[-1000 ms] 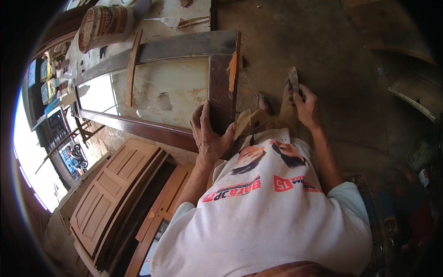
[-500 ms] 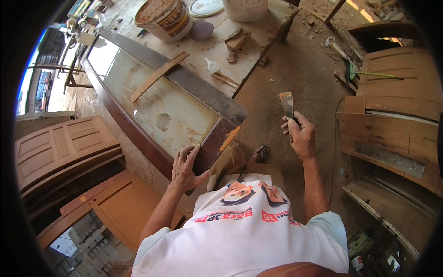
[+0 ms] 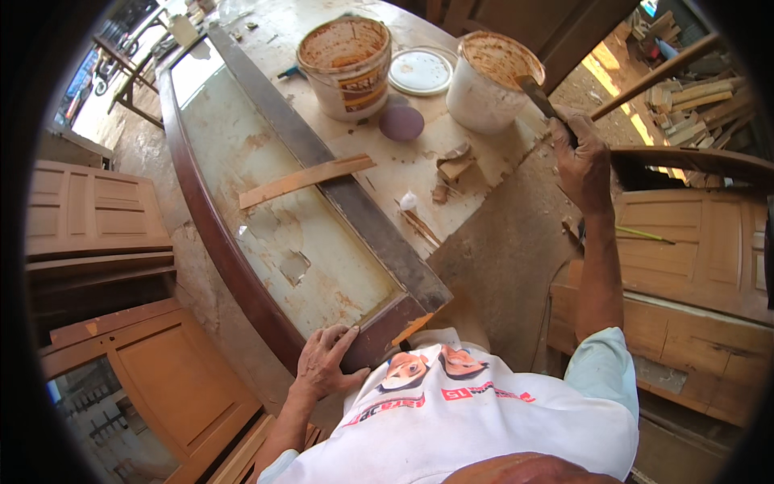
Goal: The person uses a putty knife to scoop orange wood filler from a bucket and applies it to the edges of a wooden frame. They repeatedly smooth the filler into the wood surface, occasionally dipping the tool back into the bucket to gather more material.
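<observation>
My right hand (image 3: 582,157) is closed around the handle of a putty knife (image 3: 536,97), held out at the far right. Its blade reaches the rim of a white bucket (image 3: 480,101) whose inside is smeared with orange-brown paste. My left hand (image 3: 325,363) lies with fingers apart on the near end of a dark red-brown wooden frame (image 3: 379,335) that has a glass panel (image 3: 322,274). An orange filler patch (image 3: 413,329) marks the frame's near corner, close to my body. A loose wood strip (image 3: 306,181) lies across the frame.
On the worktable (image 3: 468,210) stand another paste-smeared bucket (image 3: 343,93), a white lid (image 3: 421,72), a purple disc (image 3: 401,123) and wood scraps (image 3: 455,164). Panelled doors (image 3: 181,379) lean at the left. More wooden panels (image 3: 685,242) stand at the right.
My right hand has carried the putty knife forward and to the right, from above the floor to the white bucket's rim. The view has shifted; my left hand stays on the frame.
</observation>
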The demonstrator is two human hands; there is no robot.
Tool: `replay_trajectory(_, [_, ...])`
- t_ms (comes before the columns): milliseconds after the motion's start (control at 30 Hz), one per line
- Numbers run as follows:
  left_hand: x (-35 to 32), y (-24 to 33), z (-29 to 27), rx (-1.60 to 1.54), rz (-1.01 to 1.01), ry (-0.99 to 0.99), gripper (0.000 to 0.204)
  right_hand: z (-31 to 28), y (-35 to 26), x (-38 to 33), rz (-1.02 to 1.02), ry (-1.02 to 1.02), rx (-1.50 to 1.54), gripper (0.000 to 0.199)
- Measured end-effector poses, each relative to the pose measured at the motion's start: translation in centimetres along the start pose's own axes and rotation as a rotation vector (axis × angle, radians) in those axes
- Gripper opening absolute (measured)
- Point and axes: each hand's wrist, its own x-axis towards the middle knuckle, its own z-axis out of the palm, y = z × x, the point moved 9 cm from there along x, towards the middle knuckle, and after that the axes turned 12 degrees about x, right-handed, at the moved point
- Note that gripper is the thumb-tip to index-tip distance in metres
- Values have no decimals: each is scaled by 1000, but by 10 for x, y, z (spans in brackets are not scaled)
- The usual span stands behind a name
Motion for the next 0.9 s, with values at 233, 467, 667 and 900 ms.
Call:
replay_trajectory(233, [-5, 2, -7, -54, -110, 86, 77, 63, 140, 156, -83, -429, -341, 21])
replay_trajectory(467, [-18, -1, -2, -103, -619, 438, 42, 189, 208, 155, 183, -1299, -366, 22])
replay_trajectory(667, [-16, 4, -8, 0, -789, 530, 29, 217, 204, 145, 1, -1435, -620, 39])
replay_trajectory(900, [-11, 3, -7, 29, -881, 553, 28, 223, 206, 147, -31, -1544, -547, 41])
